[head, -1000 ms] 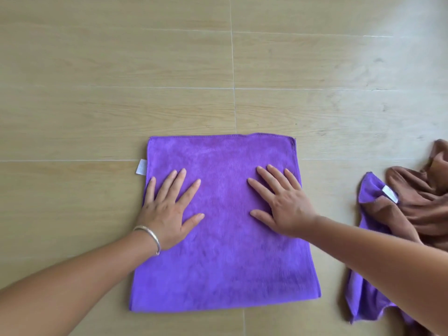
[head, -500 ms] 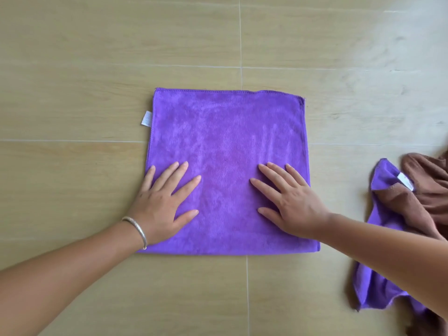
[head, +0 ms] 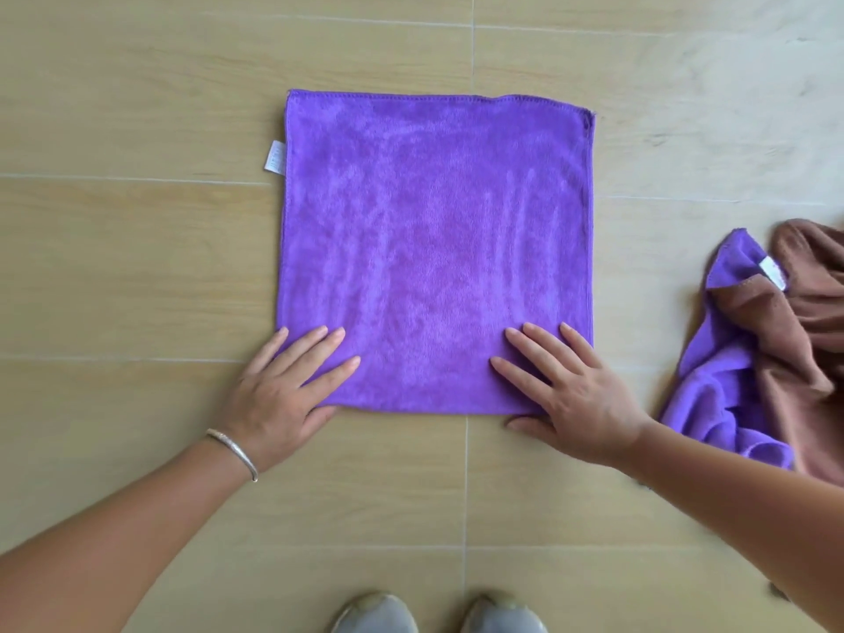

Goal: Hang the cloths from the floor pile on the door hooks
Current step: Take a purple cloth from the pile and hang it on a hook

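A purple cloth [head: 434, 239] lies spread flat and square on the tiled floor, with a white tag [head: 274, 157] sticking out of its left edge. My left hand [head: 283, 390] rests flat on the cloth's near left corner, fingers straight. My right hand [head: 571, 395] presses flat on the near right corner, its thumb on the floor just below the hem. At the right lies the floor pile: a crumpled purple cloth [head: 712, 395] tangled with a brown cloth [head: 804, 340]. No door hooks are in view.
The floor is light wood-look tile [head: 137, 276] with pale grout lines. The toes of two grey shoes [head: 438, 616] show at the bottom edge, close to the cloth's near hem. A silver bracelet [head: 235, 450] sits on my left wrist.
Both hands have slid down the purple cloth from its middle to its near corners. The view has pulled back, so the whole cloth and my shoes now show.
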`<state>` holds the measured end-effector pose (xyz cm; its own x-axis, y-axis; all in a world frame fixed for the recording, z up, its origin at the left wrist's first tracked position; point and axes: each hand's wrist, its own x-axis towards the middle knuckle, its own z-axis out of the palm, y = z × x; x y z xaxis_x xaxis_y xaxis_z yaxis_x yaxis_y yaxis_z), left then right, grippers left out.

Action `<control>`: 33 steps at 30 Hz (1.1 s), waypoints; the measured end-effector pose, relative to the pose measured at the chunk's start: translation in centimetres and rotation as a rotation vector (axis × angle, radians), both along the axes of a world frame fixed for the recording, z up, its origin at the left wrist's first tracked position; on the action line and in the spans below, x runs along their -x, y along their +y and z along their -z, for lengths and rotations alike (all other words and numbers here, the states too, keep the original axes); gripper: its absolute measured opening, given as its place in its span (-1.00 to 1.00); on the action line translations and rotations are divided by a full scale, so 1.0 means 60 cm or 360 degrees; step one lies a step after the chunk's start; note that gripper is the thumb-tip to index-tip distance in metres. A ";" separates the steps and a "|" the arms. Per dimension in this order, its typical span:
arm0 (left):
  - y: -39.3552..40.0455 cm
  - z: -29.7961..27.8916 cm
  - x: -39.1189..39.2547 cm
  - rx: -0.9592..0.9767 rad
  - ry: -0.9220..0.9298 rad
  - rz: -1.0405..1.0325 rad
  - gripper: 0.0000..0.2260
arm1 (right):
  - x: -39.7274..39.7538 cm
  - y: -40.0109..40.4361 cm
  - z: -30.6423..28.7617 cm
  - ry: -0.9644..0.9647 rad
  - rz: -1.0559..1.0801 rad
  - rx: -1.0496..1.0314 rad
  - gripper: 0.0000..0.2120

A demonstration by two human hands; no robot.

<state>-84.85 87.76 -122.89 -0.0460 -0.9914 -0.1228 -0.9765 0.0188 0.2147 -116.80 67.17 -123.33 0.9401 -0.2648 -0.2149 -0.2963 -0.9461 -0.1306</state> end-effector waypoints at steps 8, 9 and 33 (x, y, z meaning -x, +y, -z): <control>0.001 -0.069 -0.006 -0.0221 -0.0075 -0.0064 -0.65 | -0.029 0.018 -0.082 0.0511 0.0271 0.0029 -0.53; -0.001 -0.087 -0.008 -0.0265 -0.0066 -0.0117 -0.62 | -0.033 0.018 -0.100 0.0554 0.0324 0.0041 -0.53; -0.167 -0.819 -0.128 -0.0332 -0.0265 -0.0079 -0.60 | -0.122 -0.139 -0.825 0.0402 0.0360 0.0340 -0.58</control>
<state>-77.16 77.72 -73.73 0.0401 -0.9444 -0.3264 -0.9973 -0.0581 0.0454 -109.50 58.81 -73.81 0.7776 -0.5226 -0.3497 -0.4978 -0.8514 0.1655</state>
